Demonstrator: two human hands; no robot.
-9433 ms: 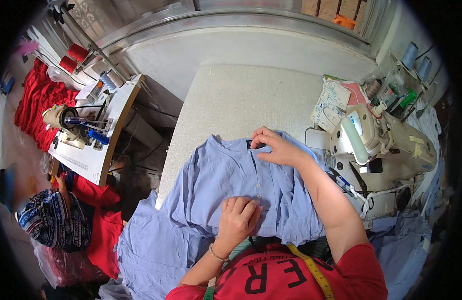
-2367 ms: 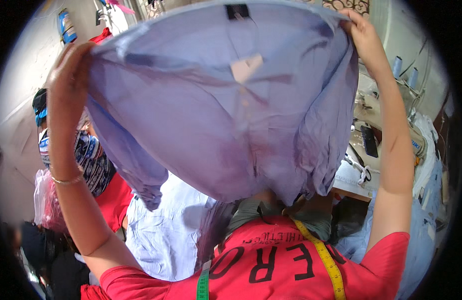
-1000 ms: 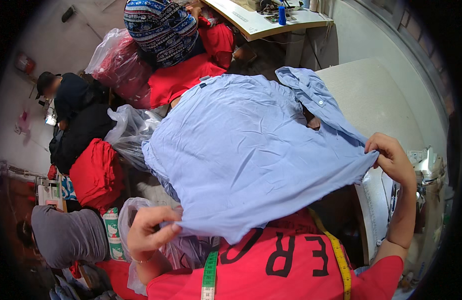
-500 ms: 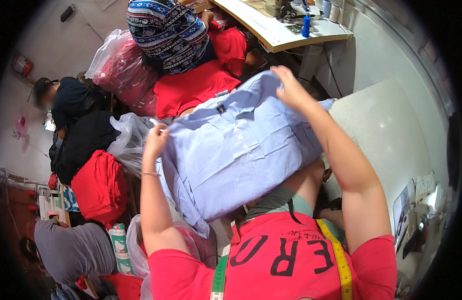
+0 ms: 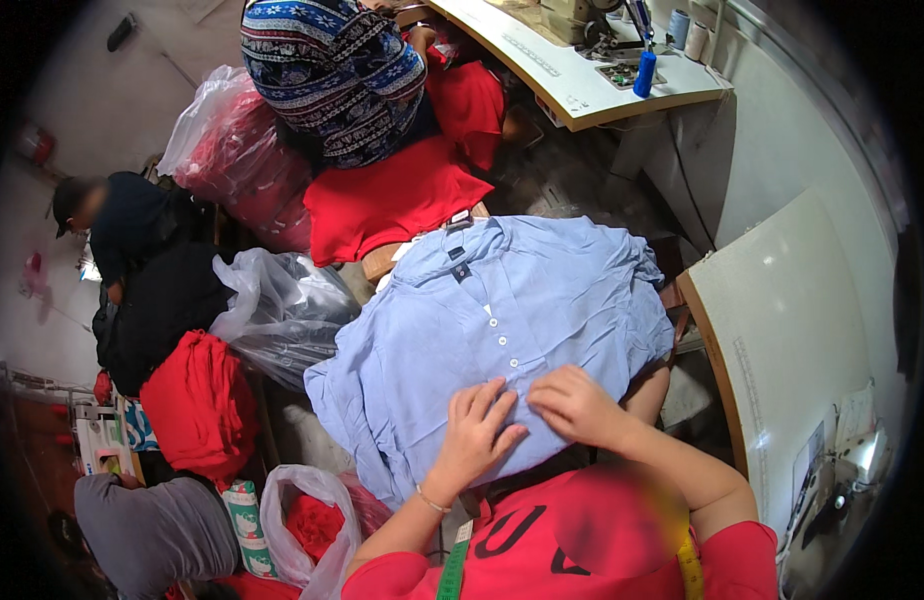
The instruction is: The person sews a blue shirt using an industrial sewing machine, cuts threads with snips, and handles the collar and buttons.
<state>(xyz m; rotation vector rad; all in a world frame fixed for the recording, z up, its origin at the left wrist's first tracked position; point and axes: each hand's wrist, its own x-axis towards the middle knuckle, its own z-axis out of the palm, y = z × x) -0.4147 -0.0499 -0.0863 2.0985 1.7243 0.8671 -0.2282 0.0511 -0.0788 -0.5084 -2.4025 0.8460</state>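
A light blue shirt (image 5: 422,345) with white buttons lies spread out before me, its collar pointing away. My left hand (image 5: 479,425) rests on the lower front of it, fingers stretched and apart, holding nothing. Close beside it, my right hand (image 5: 579,405) has its fingers bent and drawn together on the cloth below the lowest visible button, seemingly pinching it. The shirt's near edge falls toward my lap. A tape measure (image 5: 454,570) hangs down over my red top.
Ahead, a person in a patterned top (image 5: 332,80) sits by red cloth (image 5: 392,195). Clear plastic bags (image 5: 282,300) and a red garment pile (image 5: 197,405) stand left. A white sewing table (image 5: 542,60) is far right; another pale tabletop (image 5: 782,320) curves along my right.
The shirt, held up by both hands before, now lies flat. Both hands have let go of its upper part and come down and inward to its lower front.
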